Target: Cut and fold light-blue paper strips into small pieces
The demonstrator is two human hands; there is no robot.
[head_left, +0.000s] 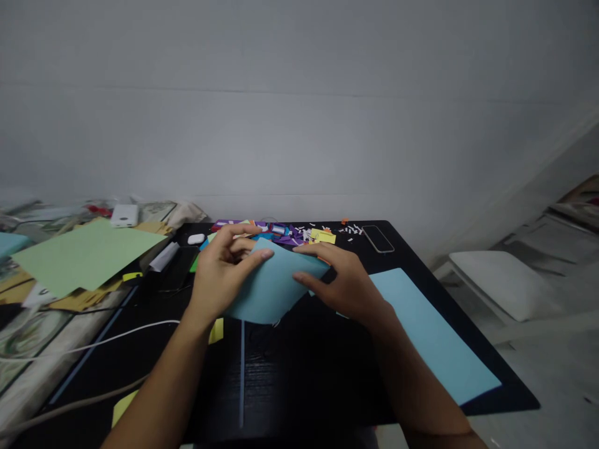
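Blue sheet (pixel 276 284): bowed, above the desk (pixel 309 386) | grip: our left hand (pixel 218 268) and right hand (pixel 347 279) both pinch it | risk: we could crease it — uneven pressure while it's bowed would be why

Item: one camera, worn on my head. Outlook: forward and down, along my forearms (pixel 171 377), which enter from the lower edge. Centre: the light blue sheet (pixel 264 290) between my left hand (pixel 219 274) and my right hand (pixel 345 277), seen near and from above. Lower half: the black table (pixel 318 374), at a downward slant, its far edge about mid-height. Upper half: the pale wall (pixel 290 137), farther off, faced nearly square on. Margins: a pale green sheet (pixel 88 255) at left, a white seat (pixel 496 277) at right.
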